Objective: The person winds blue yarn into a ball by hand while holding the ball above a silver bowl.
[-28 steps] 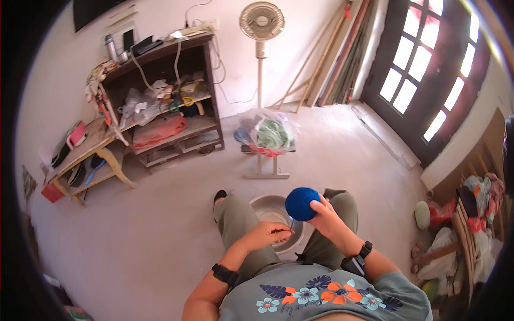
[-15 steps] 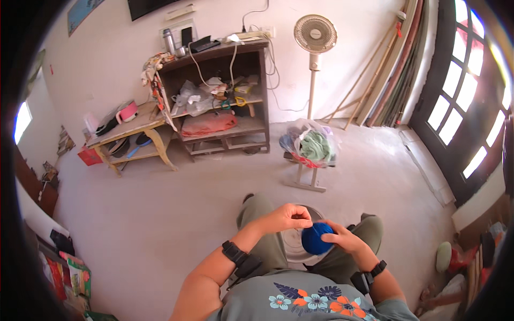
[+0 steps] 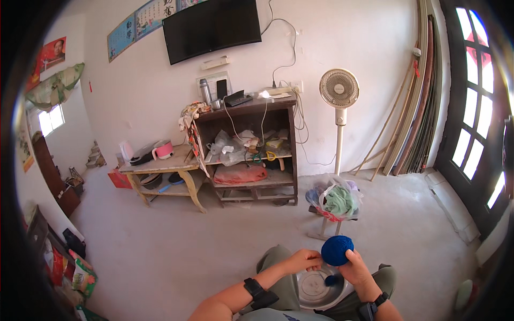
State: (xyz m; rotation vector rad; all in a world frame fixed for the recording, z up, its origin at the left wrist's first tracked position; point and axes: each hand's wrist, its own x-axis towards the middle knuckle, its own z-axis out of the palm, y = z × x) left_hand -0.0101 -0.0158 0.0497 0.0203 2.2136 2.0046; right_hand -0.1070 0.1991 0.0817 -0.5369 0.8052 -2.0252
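Note:
My right hand (image 3: 356,269) grips a round ball of dark blue yarn (image 3: 337,251) and holds it up above a metal basin (image 3: 306,306). My left hand (image 3: 305,260) is closed in a pinch just left of the ball, apart from it. Whatever is between its fingertips is too thin to make out. Inside the basin, which stands between my knees, lies a small dark blue clump (image 3: 331,281), partly beside my right hand. Both wrists wear black bands.
Beyond the basin, a small stool (image 3: 321,229) carries a plastic bag of cloth (image 3: 339,200). Behind it stand a pedestal fan (image 3: 339,91), a dark wooden cabinet (image 3: 294,160) and a low wooden table (image 3: 187,179). Poles (image 3: 423,107) lean near the glazed door (image 3: 471,123).
The view has tilted up, showing more wall and the television. My right hand has raised and turned the yarn ball. My left hand has moved off the ball's top to its lower left.

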